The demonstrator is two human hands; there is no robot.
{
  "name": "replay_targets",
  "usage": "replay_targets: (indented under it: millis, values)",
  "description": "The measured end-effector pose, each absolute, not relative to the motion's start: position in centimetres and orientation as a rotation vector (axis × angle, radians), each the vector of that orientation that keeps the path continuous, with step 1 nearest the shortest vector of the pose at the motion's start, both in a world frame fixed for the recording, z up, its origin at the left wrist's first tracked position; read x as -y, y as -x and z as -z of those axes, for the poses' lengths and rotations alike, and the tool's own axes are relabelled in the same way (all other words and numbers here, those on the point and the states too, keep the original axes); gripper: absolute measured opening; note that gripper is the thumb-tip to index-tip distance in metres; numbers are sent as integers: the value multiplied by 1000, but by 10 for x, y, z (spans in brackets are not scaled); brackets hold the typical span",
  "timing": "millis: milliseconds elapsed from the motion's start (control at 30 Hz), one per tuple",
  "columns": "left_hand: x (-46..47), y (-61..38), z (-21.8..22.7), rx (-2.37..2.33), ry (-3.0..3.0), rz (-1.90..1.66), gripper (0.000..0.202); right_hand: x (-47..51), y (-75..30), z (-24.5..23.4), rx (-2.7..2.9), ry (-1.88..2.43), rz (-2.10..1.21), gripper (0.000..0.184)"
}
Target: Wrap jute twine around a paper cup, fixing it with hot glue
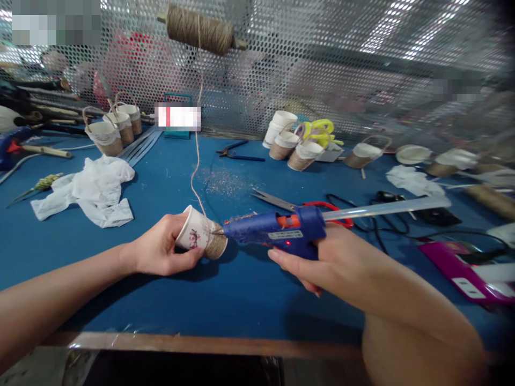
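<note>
Over a blue table [241,305] with brown front edge [209,343], left hand [167,244] with fingers closed around a paper cup [192,233] partly wrapped in twine [216,246], right hand [333,254] gripping a blue glue gun [257,228], nozzle [219,232] at the cup, farther scissors [281,202], then pliers [231,156], behind, a perforated metal screen [289,37].

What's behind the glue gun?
Scissors lie on the table there, blades visible. The glue gun and its glue stick hide part of the red handles; anything else covered, I can't tell.
</note>
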State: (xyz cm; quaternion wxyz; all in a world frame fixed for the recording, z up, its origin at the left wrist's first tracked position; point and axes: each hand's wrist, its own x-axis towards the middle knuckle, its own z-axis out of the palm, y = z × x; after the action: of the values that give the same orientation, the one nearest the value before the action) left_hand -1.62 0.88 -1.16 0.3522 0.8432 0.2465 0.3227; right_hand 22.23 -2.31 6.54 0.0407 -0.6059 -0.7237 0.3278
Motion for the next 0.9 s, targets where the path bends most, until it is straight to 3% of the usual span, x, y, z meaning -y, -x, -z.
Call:
replay_targets:
  millis: [333,900]
  values:
    - [-10,17,12,-605,-2179,-843,9,20,-224,-58,2262,1760,-953,38]
    - [-9,15,11,-642,-2285,-865,17,10,-226,-62,2172,1750,-1156,36]
